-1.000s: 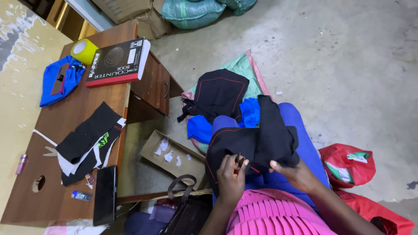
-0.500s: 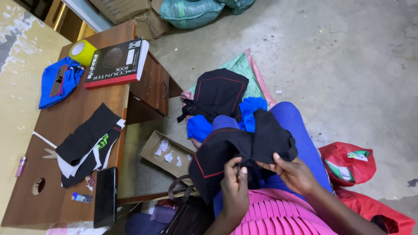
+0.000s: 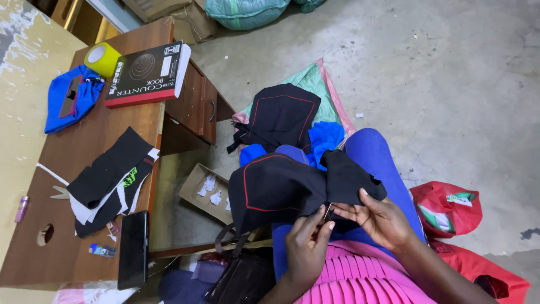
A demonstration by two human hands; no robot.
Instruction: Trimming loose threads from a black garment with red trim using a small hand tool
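- Since half a second back: black garment (image 3: 292, 188) has spread flatter over the lap, red piping now showing as a curve on its left part; both hands have drawn closer together at its lower edge.
- Concrete floor (image 3: 450, 84), largest surface, right and top of view.
- Wooden desk (image 3: 84, 169) at left, drawer unit on its far end.
- Blue-trousered lap carries the garment; pink pleated cloth (image 3: 360, 276) just below it.
- Second black piece with red stitching (image 3: 281, 112) lies beyond the knees on a green-pink sack (image 3: 312, 79), blue fabric (image 3: 326, 138) between the two.
- Red bags (image 3: 450, 208) on floor, right of the lap.
- Black ledger book (image 3: 147, 73) on desk, yellow tape roll (image 3: 101, 58) touching its corner, blue cloth (image 3: 70, 95) just beside.
- Black fabric offcuts (image 3: 109, 180) mid-desk; dark phone (image 3: 133, 247) near the desk's front edge.
- Open cardboard box (image 3: 205, 188) with white scraps, below desk.
- Left hand (image 3: 306, 247): fingertips pressed together, pinching the garment's edge.
- Right hand (image 3: 379, 219): thumb and forefinger pinching the same edge, what looks like a thin needle between the hands.
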